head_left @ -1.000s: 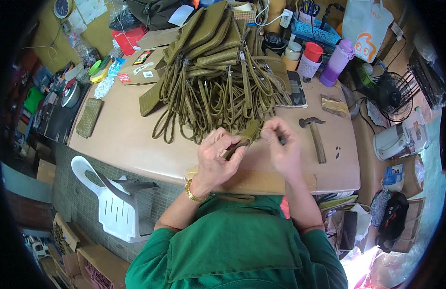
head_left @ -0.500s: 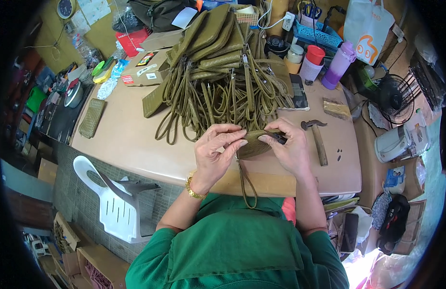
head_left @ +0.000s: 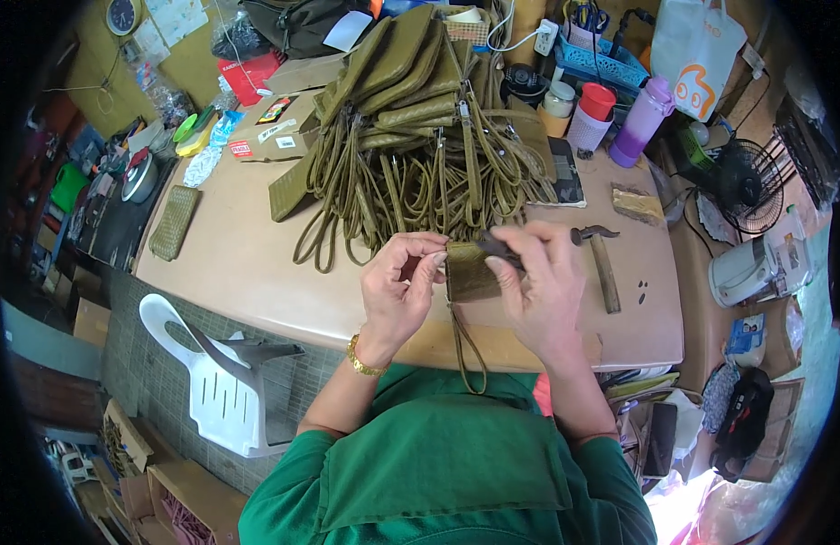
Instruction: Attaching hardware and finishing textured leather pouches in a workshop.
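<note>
A white chair [head_left: 222, 413] stands beside the tan table [head_left: 247, 254] bearing heaped pouches [head_left: 384, 68].

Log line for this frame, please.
left hand: pinching pouch edge | right hand: holding dark object by pouch | strap: dangling | hammer: on table

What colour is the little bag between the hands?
The little bag is olive green, best seen in the head view.

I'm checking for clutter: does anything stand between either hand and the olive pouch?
Only a dark object, too unclear to identify, which the right hand holds at the top edge of the olive pouch. Nothing visible separates the left hand, pinching near the upper left corner, from it.
</note>
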{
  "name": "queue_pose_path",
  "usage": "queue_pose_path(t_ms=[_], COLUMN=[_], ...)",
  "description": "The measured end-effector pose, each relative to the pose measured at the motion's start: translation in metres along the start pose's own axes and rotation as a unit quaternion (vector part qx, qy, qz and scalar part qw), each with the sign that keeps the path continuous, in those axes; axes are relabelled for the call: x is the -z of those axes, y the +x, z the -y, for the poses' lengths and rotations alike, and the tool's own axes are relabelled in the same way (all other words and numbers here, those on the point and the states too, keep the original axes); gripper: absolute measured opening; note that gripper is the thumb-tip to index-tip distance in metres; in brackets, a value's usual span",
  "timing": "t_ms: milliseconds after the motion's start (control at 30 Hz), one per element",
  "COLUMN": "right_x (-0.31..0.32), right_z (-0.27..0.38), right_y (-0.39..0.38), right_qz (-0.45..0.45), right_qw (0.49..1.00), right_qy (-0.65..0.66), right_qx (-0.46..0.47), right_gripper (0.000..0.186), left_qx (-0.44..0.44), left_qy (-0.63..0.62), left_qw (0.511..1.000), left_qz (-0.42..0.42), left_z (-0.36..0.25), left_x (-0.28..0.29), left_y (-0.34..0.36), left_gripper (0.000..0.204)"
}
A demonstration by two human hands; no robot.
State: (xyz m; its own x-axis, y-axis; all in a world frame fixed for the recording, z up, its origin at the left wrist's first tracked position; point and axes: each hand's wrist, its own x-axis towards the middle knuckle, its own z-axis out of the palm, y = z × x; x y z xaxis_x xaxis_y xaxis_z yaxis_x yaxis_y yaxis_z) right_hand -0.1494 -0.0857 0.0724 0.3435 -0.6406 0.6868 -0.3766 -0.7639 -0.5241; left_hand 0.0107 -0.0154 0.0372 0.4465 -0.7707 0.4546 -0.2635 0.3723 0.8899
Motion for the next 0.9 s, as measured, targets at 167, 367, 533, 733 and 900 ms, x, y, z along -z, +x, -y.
queue_pose_path(t_ms=[167,367,533,733,900], right_x=[-0.002,-0.002,-0.004,-0.011,0.000], right_z=[0.002,0.002,0.001,-0.008,-0.005], right_y=[-0.001,0.000,0.001,-0.005,0.008], right_qz=[0.006,0.018,0.001,-0.008,0.049], right_qw=[0.997,0.993,0.992,0.995,0.998], right_qy=[-0.042,-0.049,-0.045,-0.021,0.036], right_qx=[0.064,0.106,0.118,0.098,-0.032], right_gripper=[0.033,0.031,0.031,0.027,0.022], left_qx=[0.034,0.028,-0.009,-0.054,-0.007], left_qy=[-0.092,-0.101,-0.066,-0.028,-0.080], left_qw=[0.995,0.994,0.998,0.998,0.994], left_qz=[0.014,0.018,0.020,0.020,0.078], left_z=[0.002,0.004,0.005,0.005,0.015], left_x=[-0.004,-0.008,-0.009,-0.012,-0.004], left_y=[-0.001,-0.003,-0.005,-0.009,-0.009], left_gripper=[0.007,0.006,0.006,0.006,0.014])
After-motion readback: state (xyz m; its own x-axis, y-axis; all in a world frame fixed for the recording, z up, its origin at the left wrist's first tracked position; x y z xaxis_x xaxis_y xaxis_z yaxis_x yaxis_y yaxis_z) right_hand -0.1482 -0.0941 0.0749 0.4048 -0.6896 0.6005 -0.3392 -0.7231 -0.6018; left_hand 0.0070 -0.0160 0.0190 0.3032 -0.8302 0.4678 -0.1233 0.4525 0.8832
